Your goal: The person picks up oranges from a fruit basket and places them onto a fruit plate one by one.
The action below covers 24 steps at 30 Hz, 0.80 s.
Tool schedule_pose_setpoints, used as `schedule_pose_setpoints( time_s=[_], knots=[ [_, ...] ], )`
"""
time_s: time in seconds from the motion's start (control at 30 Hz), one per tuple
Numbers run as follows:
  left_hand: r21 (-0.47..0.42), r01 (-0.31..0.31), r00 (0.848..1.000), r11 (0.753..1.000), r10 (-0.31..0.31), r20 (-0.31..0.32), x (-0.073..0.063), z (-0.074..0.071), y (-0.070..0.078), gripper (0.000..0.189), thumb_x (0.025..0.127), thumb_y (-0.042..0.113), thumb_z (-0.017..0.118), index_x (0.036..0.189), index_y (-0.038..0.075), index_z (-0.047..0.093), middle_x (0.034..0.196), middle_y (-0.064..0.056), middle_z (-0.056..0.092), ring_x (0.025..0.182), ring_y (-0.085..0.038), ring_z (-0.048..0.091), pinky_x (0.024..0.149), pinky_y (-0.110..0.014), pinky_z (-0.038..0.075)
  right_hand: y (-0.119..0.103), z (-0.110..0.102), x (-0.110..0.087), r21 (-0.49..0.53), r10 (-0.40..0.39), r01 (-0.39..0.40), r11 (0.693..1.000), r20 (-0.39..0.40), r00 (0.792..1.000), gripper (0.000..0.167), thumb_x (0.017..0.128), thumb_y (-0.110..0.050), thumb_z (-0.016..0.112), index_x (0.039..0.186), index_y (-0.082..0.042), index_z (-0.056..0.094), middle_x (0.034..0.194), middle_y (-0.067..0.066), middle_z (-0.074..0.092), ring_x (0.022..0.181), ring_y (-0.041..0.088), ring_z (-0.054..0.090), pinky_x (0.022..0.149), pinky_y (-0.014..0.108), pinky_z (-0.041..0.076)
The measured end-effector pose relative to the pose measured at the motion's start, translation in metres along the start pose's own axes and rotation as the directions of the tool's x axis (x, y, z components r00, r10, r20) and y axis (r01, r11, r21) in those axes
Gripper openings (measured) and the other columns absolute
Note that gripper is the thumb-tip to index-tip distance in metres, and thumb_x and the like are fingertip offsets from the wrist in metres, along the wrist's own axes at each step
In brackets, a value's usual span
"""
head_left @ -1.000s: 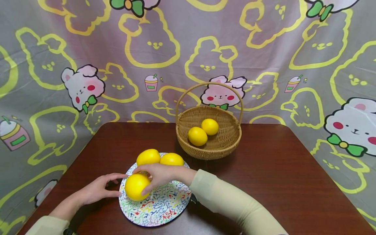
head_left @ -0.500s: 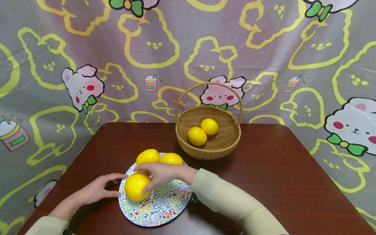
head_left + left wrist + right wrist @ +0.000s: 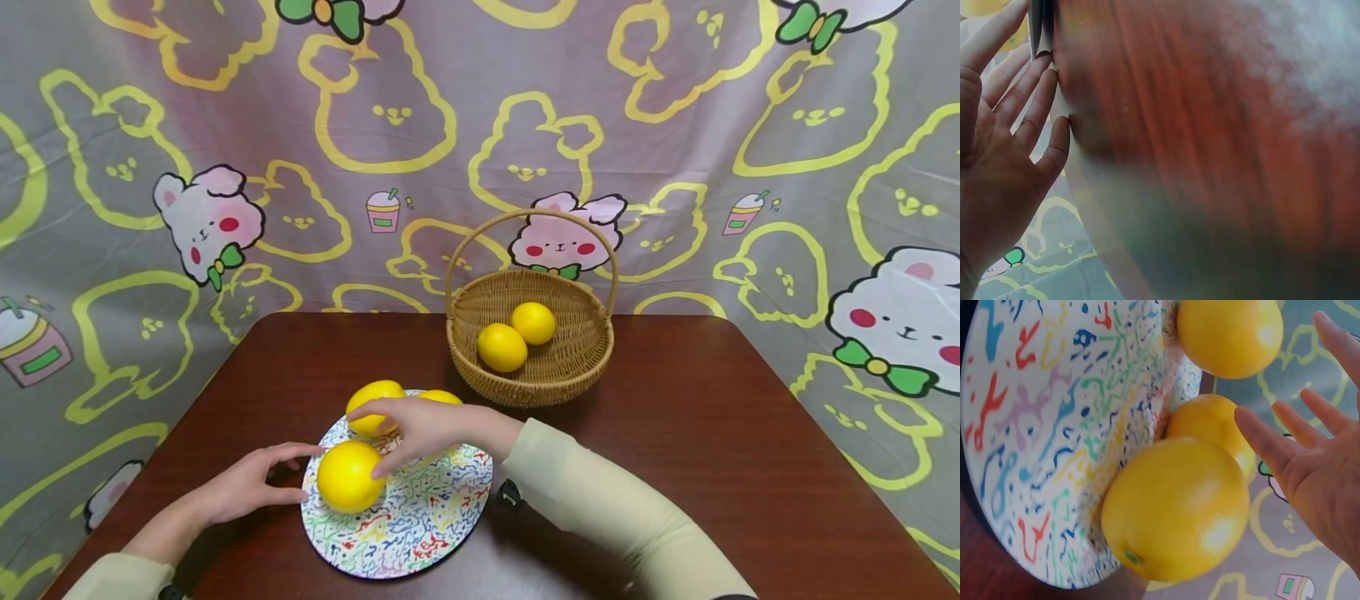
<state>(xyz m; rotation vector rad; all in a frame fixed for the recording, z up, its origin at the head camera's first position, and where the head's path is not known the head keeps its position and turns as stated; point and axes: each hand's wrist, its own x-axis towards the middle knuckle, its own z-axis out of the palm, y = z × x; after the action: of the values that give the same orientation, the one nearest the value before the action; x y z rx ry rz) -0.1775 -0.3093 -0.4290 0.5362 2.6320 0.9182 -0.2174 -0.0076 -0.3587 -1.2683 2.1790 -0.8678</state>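
Three smooth, oval, lemon-like yellow fruits rest on a round white board (image 3: 420, 521) with colourful squiggles. My right hand (image 3: 433, 427) is over the board, fingers spread, holding nothing. Its thumb overlaps the side of the front fruit (image 3: 348, 477) in the head view. Behind that hand are the back-left fruit (image 3: 373, 395) and the partly hidden back-right fruit (image 3: 444, 397). In the right wrist view the fingers are apart from the fruits, and one fruit (image 3: 1175, 509) shows a small green stem mark. My left hand (image 3: 247, 485) has its fingertips right at the board's left edge.
A wicker basket (image 3: 534, 390) with a tall arched handle stands at the back of the brown table (image 3: 697, 450). Two yellow fruits (image 3: 502, 347) lie in it. A cartoon-patterned curtain (image 3: 420, 100) hangs behind and at both sides.
My right hand has let go of the front fruit and drawn back to the right, its fingers opening. The fruit stays on the board. The left hand has not moved.
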Motion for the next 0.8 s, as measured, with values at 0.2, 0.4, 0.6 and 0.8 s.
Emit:
schedule_pose_setpoints(
  time_s=[0.2, 0.4, 0.6, 0.8],
  knots=[
    [-0.004, 0.004, 1.000, 1.000, -0.004, 0.002, 0.000, 0.000, -0.001, 0.063, 0.079, 0.041, 0.079, 0.130, 0.011, 0.059, 0.127, -0.009, 0.059, 0.099, -0.024, 0.053, 0.085, -0.049, 0.043, -0.002, -0.014, -0.009, -0.013, -0.038, 0.038, 0.999, 0.002, 0.999, 0.077, 0.083, -0.029, 0.079, 0.147, -0.019, 0.038, 0.149, -0.002, 0.038, 0.127, 0.018, 0.049, 0.098, 0.029, 0.042],
    [-0.007, 0.015, 1.000, 1.000, -0.015, -0.001, 0.000, 0.000, 0.000, 0.064, 0.078, 0.042, 0.079, 0.130, 0.011, 0.059, 0.127, -0.009, 0.059, 0.099, -0.024, 0.052, 0.085, -0.048, 0.043, -0.003, -0.029, -0.019, -0.012, -0.062, 0.062, 0.998, -0.021, 0.998, 0.078, 0.082, -0.029, 0.080, 0.147, -0.019, 0.038, 0.148, -0.001, 0.040, 0.126, 0.017, 0.049, 0.098, 0.031, 0.042],
    [-0.006, 0.010, 1.000, 1.000, -0.010, -0.002, 0.000, 0.000, 0.000, 0.064, 0.078, 0.042, 0.079, 0.130, 0.012, 0.059, 0.127, -0.009, 0.059, 0.098, -0.024, 0.052, 0.084, -0.048, 0.043, -0.003, -0.047, -0.032, -0.034, -0.098, 0.095, 0.995, -0.069, 0.993, 0.076, 0.082, -0.027, 0.080, 0.146, -0.015, 0.039, 0.146, 0.003, 0.043, 0.126, 0.023, 0.049, 0.099, 0.038, 0.042],
    [-0.006, 0.019, 1.000, 1.000, -0.019, -0.003, 0.000, 0.000, 0.001, 0.064, 0.078, 0.042, 0.079, 0.131, 0.012, 0.059, 0.127, -0.008, 0.059, 0.099, -0.024, 0.051, 0.085, -0.047, 0.043, -0.003, -0.063, -0.048, -0.019, -0.051, 0.049, 0.999, -0.107, 0.993, 0.073, 0.085, -0.026, 0.078, 0.146, -0.016, 0.039, 0.147, -0.003, 0.040, 0.126, 0.018, 0.048, 0.101, 0.034, 0.040]
  ],
)
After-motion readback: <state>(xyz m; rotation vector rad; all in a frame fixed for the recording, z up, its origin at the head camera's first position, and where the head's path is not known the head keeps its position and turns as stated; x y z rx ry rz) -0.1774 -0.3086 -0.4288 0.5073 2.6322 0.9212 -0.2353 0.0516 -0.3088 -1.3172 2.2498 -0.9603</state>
